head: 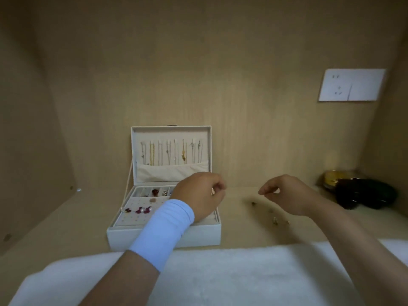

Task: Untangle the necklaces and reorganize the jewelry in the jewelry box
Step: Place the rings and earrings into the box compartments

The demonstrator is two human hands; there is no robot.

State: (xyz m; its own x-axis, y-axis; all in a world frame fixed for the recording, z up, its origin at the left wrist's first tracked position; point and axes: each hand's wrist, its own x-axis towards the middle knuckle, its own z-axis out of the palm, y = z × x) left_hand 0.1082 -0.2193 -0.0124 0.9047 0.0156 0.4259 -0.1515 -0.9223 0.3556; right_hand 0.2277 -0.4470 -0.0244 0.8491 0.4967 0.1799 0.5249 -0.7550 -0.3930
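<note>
Pale wood-grain panelling (242, 85) forms the back and side walls of an alcove, and the same matt board makes the flat counter (254, 230) beneath. A white fleecy cloth (242, 277) lies across the counter's near edge.

Left of centre stands the white rectangular jewelry box (198, 236), its front wall just behind the cloth. Its hinged lid (172, 131) is upright against the back wall. Thin gold and silver necklaces (167, 151) hang side by side inside the lid, their ends tucked into a soft cream pocket (172, 172). The tray holds a dotted cream pad (136, 217) with dark red and pearl earrings (141, 210) on it. Behind the pad is a row of small square compartments (141, 192).

A glossy black rounded object (364, 193) sits in the far right corner, well apart from the box. A flat white socket plate (351, 85) is on the wall above it.

The left hand (198, 193), with a light-blue stretchy wristband (163, 230), hovers over the box's right side. The right hand (287, 195) hovers over bare counter to the right. Open board lies between the two. Each grip is closed, fingertips drawn to the thumb. I cannot tell whether either holds a chain.

A few tiny loose metal pieces (274, 220) lie on the counter below the right hand.
</note>
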